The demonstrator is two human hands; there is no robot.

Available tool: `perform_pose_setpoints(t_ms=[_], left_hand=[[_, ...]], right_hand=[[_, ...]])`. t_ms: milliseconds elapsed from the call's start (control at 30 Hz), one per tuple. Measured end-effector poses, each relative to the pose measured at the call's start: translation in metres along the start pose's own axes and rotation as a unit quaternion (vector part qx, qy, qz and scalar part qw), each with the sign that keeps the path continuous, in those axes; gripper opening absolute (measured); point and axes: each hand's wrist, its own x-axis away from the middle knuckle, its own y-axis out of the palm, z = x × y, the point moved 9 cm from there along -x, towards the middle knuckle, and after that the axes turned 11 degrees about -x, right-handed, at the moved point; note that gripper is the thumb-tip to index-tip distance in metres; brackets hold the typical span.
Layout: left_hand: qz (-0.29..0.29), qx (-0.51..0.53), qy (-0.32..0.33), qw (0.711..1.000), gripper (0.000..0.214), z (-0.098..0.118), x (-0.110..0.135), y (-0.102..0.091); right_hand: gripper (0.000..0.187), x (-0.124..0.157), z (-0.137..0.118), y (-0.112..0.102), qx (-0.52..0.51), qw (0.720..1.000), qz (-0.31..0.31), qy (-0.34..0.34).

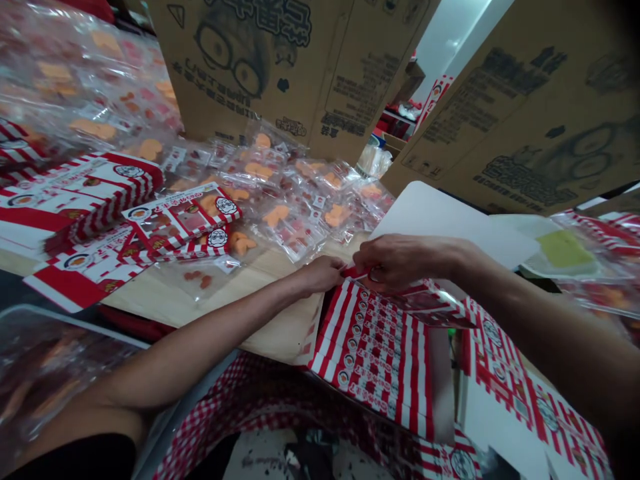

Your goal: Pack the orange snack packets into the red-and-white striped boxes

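R hand point(387, 263): ctr frame, closed on striped carton point(433, 303).
L hand point(320, 274): curled at carton's L end; we can't tell if gripping.
Box point(443, 390): lower ctr; row of packed cartons point(375, 347) looks mostly full, we judge.
Remaining: held carton not in row; bags point(287, 223) upper ctr, carton stack point(90, 187) L.

Left sleeve point(83, 459): short, plain black. Gingham cloth point(204, 419): red-and-white check, worn in loose folds at the front. Printed garment panel point(267, 457): black-flecked white, with dark figure point(313, 460). Hands point(383, 263): bare.
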Motion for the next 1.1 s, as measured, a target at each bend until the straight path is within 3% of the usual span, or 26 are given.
perform_pose_setpoints(t_ms=[133,233,400,533,600,633,700,767,833,867,933,1033,1100], left_hand=[[-0.054,0.007,0.073,0.996,0.017,0.022,-0.007,-0.003],[-0.053,-0.053,0.13,0.989,0.012,0.036,-0.02,-0.01],[-0.046,-0.115,0.117,0.985,0.013,0.033,-0.037,-0.003],[-0.041,-0.112,0.109,0.987,0.012,0.031,-0.037,0.003],[-0.04,-0.103,0.105,0.988,0.009,0.029,-0.034,0.0],[-0.038,-0.094,0.1,0.99,0.009,0.027,-0.031,-0.003],[-0.023,-0.057,0.076,0.995,0.015,0.018,-0.026,-0.014],[0.015,-0.007,0.041,0.999,0.029,0.005,-0.017,-0.028],[0.055,0.041,0.02,0.997,0.043,-0.007,-0.007,-0.037],[0.065,0.06,0.022,0.996,0.049,-0.01,-0.002,-0.037],[0.067,0.1,0.035,0.992,0.057,-0.011,0.005,-0.028],[0.053,0.145,0.04,0.987,0.067,-0.004,0.009,-0.006],[0.03,0.155,0.049,0.986,0.069,0.006,0.006,0.011]], right_hand=[[0.018,0.0,-0.002,0.0,-0.002,0.999,0.052,0.003],[0.016,0.002,-0.001,-0.001,-0.008,0.998,0.064,0.012],[0.014,0.005,-0.003,0.001,-0.024,0.998,0.053,-0.017],[0.015,-0.008,0.0,0.022,-0.024,1.0,0.0,-0.001],[0.015,-0.016,0.0,0.03,-0.006,1.0,0.004,0.005],[0.015,-0.017,-0.002,0.029,0.005,0.999,0.034,-0.002],[0.018,-0.007,-0.009,0.014,0.025,0.986,0.161,-0.03],[0.023,0.026,-0.013,-0.004,0.026,0.943,0.327,-0.059],[0.026,0.07,-0.011,-0.007,0.018,0.891,0.447,-0.071],[0.027,0.088,-0.009,0.0,0.016,0.879,0.472,-0.072],[0.037,0.107,-0.005,0.026,0.023,0.889,0.453,-0.069],[0.063,0.107,0.003,0.069,0.013,0.929,0.366,-0.054],[0.069,0.101,0.01,0.084,-0.006,0.938,0.342,-0.054]])
